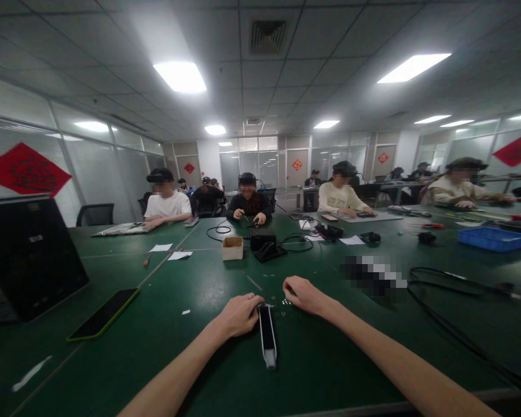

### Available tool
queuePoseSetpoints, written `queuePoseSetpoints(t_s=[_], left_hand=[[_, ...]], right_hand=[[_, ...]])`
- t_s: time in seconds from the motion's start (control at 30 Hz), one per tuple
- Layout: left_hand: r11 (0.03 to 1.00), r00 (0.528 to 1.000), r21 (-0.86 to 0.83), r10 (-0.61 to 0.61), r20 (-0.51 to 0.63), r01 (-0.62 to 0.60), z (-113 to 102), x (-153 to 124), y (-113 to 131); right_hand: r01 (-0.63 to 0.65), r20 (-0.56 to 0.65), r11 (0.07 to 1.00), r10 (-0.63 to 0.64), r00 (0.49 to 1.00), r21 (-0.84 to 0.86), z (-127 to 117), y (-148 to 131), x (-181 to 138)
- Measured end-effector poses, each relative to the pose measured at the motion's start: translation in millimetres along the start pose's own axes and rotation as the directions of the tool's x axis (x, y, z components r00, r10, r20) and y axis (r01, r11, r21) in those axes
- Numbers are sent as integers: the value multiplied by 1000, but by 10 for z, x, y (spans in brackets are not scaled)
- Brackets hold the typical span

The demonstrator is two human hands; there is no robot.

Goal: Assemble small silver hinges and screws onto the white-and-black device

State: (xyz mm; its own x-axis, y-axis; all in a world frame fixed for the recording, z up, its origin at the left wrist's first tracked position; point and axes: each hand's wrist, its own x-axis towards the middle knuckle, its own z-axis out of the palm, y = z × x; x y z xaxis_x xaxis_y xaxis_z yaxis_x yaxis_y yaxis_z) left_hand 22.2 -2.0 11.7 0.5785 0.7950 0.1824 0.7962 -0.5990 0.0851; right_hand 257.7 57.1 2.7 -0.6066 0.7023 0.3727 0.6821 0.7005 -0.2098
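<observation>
A long, narrow device with a black face and pale grey frame (268,344) lies on the green table, its lower end towards me. My left hand (242,314) is closed around its far end, thumb and fingers at the left side and top. To the right, my right hand (306,294) rests on the table with its fingers curled in. What those fingers hold, if anything, is hidden. Small shiny metal pieces (286,302) lie just under and beside them. A few tiny ring-like bits (283,314) are scattered between the device and my right hand.
A phone with a green edge (106,313) and a black computer case (30,260) stand left. Ahead are a small open box (232,249) and a black stand (267,249). Black cables (451,324) and a blue tray (492,238) are right. Several people sit across the table.
</observation>
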Motion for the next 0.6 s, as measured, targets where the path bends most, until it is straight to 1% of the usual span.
queuePoseSetpoints(t_s=[0.07,0.23,0.43,0.6], left_hand=[[1000,1000,21,10,4,-10,-9,-2,4],[999,1000,48,14,22,-15,-33,-9,27],[1000,999,0,-19,42,19,-76,-18,58],[1000,999,-13,-13,49,13,-94,-30,67]], right_hand=[[15,12,997,-17,1000,82,40,-110,-1],[60,35,986,-67,997,158,95,-289,-8],[45,74,970,-65,995,239,68,-298,-34],[44,89,952,-74,993,304,68,-272,-44]])
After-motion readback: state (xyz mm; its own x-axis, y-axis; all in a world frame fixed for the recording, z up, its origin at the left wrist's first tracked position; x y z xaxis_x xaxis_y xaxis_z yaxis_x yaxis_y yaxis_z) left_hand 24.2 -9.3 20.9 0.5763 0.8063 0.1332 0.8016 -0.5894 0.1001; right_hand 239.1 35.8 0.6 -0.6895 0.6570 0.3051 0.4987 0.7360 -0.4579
